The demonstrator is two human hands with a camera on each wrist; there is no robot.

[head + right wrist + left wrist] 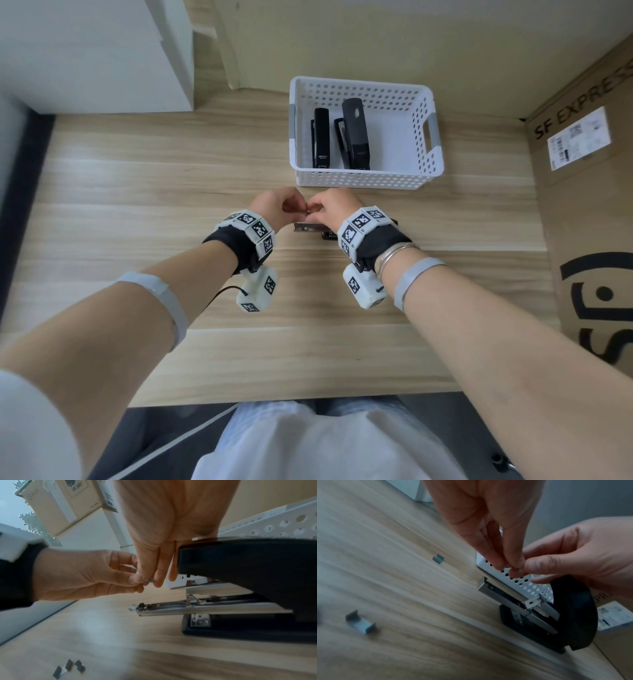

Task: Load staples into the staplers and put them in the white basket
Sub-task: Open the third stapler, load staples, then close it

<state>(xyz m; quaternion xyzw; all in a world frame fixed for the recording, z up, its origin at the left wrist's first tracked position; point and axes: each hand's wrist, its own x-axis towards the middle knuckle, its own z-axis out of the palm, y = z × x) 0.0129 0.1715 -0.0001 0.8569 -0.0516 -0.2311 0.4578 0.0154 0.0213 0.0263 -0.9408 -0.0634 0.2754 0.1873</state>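
Note:
Both hands meet just in front of the white basket. My left hand and right hand each pinch a small strip of staples between thumb and fingertips, a little above the table. In the wrist views the strip shows as a tiny grey piece between the fingertips. Under my right wrist a black stapler lies on the table with its lid raised and its metal magazine exposed. Two black staplers lie inside the basket.
Loose staple pieces lie on the wooden table left of the open stapler. A large cardboard box stands along the table's right side. A white cabinet stands at the back left.

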